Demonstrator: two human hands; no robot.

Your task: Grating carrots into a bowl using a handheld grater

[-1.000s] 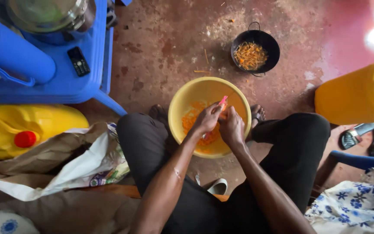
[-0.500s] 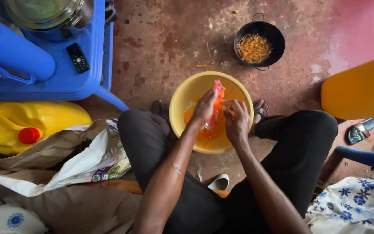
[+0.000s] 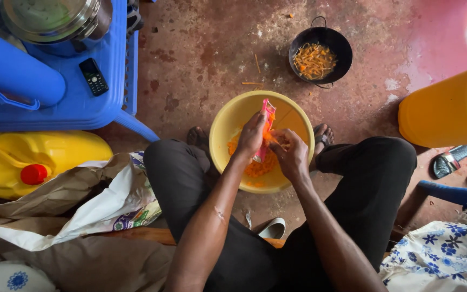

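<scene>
I judge the step in hand to be grating: my left hand [image 3: 252, 135] has its fingers wrapped around a narrow pink plastic grater [image 3: 264, 130], holding it over the round yellow plastic bowl [image 3: 228, 124] that sits on the red-brown floor [image 3: 201, 54] between my knees. My right hand [image 3: 293, 157] pinches a small orange piece of carrot [image 3: 271, 139] against the grater's face, fingers closed on it, though the piece is mostly hidden behind them. Orange shreds [image 3: 255, 168] are heaped in the bottom of the bowl, under the grater's lower end.

The grater stands steeply tilted, its long axis running from the shreds up and away from me, the top end pointing toward the far rim and the small black metal pot [image 3: 341, 48] of orange strips beyond.

The next stroke, as I read it, calls for a firm left-hand hold and care with the right fingertips, since the carrot piece looks short.
</scene>
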